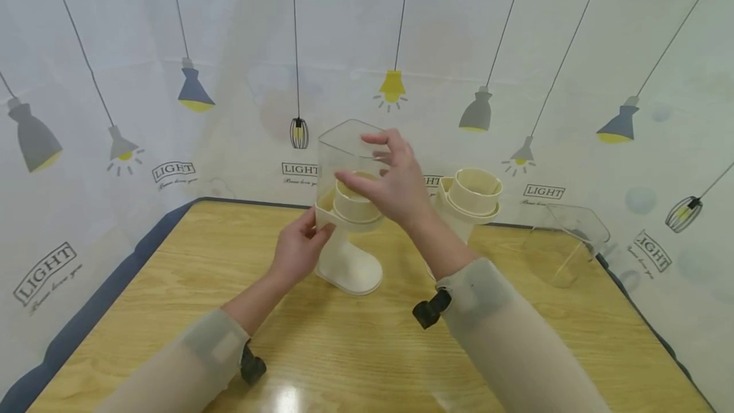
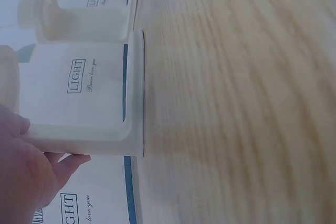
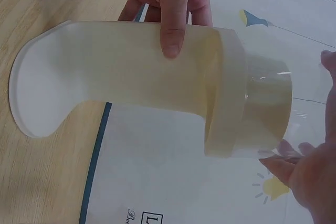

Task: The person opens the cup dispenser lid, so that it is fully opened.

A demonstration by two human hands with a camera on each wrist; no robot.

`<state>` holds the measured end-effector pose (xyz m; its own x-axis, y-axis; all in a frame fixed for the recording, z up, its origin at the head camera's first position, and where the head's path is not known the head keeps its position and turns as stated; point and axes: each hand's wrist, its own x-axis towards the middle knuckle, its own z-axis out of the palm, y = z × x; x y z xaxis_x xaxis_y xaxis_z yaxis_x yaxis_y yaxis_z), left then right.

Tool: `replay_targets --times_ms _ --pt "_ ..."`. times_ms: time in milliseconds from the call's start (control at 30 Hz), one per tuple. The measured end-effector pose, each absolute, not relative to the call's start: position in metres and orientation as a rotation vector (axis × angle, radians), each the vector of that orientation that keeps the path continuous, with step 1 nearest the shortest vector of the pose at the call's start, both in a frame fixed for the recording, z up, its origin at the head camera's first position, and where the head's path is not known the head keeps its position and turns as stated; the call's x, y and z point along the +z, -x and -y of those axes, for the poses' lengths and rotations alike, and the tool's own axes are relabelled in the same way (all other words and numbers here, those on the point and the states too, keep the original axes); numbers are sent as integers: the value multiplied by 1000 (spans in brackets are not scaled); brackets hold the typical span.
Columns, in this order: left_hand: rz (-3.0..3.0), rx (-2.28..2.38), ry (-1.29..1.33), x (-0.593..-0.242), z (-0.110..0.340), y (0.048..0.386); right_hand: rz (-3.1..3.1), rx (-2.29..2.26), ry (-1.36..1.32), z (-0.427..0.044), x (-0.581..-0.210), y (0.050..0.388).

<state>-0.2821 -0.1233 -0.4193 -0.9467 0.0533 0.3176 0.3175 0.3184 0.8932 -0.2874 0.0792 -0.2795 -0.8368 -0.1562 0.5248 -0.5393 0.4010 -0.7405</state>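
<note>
A cream stand (image 1: 357, 273) with a round cup on top is upright on the table. My left hand (image 1: 297, 248) grips its upper column from the left, thumb in front; the left wrist view shows that hand (image 2: 26, 166) on the column (image 2: 84, 139). Around the cup sits a clear container (image 1: 334, 155), its open rim upward. My right hand (image 1: 398, 183) holds the container's right side, fingers and thumb curved around it. In the right wrist view, the right hand (image 3: 315, 177) is beside the cup (image 3: 265, 106) and the left thumb presses on the column (image 3: 131, 66).
A second cream stand with a cup (image 1: 476, 191) stands behind my right forearm. Another clear container (image 1: 562, 257) is near the back right edge of the wooden table (image 1: 321, 362). A curtain printed with lamps (image 1: 241, 145) hangs behind.
</note>
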Motion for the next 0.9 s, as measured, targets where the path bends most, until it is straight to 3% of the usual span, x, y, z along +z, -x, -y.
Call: replay_targets --times_ms 467,900 --pt "2375 -1694 390 -419 127 286 2243 1526 -463 -79 -276 289" --pt "2376 -1530 372 -419 125 289 2240 1290 -562 -68 -274 281"
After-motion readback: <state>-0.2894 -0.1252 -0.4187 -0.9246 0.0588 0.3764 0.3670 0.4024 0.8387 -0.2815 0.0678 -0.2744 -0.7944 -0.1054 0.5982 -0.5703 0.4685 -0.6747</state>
